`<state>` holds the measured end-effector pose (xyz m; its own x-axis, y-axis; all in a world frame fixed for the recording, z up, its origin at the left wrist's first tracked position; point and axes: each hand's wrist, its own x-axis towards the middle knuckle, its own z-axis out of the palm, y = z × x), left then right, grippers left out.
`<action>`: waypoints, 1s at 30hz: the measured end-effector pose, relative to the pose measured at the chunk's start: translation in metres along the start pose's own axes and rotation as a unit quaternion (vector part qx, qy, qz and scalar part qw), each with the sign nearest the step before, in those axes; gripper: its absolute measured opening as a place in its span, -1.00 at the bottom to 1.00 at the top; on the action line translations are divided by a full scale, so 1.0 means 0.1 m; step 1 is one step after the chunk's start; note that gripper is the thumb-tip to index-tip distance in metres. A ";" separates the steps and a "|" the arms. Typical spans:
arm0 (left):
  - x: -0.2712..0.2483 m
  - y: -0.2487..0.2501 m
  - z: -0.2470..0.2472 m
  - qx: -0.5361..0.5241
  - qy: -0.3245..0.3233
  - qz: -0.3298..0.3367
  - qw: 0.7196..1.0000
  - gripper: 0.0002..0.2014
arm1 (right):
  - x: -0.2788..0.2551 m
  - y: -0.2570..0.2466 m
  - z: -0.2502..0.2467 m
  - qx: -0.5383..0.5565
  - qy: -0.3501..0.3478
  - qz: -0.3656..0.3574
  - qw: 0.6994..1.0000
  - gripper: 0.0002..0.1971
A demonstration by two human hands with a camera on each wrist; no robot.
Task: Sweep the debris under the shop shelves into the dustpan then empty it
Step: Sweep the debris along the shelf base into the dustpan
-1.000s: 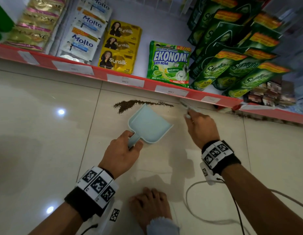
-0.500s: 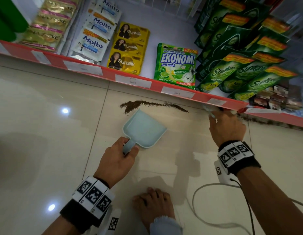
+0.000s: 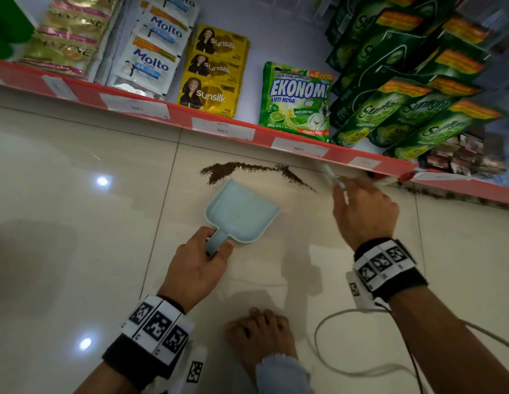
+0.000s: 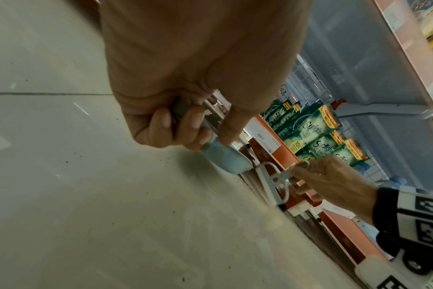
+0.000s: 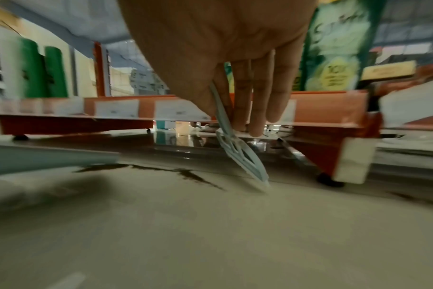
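Note:
A light blue dustpan (image 3: pixel 241 213) lies flat on the tiled floor, its mouth toward a dark brown debris streak (image 3: pixel 247 169) that runs along the front of the red shelf edge (image 3: pixel 176 115). My left hand (image 3: pixel 212 251) grips the dustpan's handle (image 4: pixel 185 115). To the right, my right hand (image 3: pixel 345 191) holds a small pale brush (image 5: pixel 240 154) with its tip on the floor at the streak's right end. More debris (image 3: pixel 452 196) lies under the shelf further right. The dustpan looks empty.
The low shelf carries sachets and green soap pouches (image 3: pixel 296 100) close above the floor. The shelf stands on small feet (image 5: pixel 330 180) with a gap beneath. A bare foot (image 3: pixel 259 334) and a grey cable (image 3: pixel 333 362) lie near me on the tiles.
My right hand moved right along the shelf edge with the brush. The debris streak is now longer, with a slanting tail at its right end. The dustpan stayed beside the pile.

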<state>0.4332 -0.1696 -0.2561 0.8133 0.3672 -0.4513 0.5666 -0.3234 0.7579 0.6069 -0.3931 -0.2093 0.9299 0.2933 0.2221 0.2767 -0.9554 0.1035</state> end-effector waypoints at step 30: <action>-0.03 -0.05 -0.08 -0.029 0.004 -0.024 0.999 -0.79 | 0.35 -0.10 0.26 -0.061 -0.118 0.039 0.990 -0.85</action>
<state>0.4267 -0.1619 -0.2552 0.7847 0.3876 -0.4837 0.5956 -0.2553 0.7617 0.6428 -0.3741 -0.2278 0.9821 0.1883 0.0038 0.1832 -0.9595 0.2139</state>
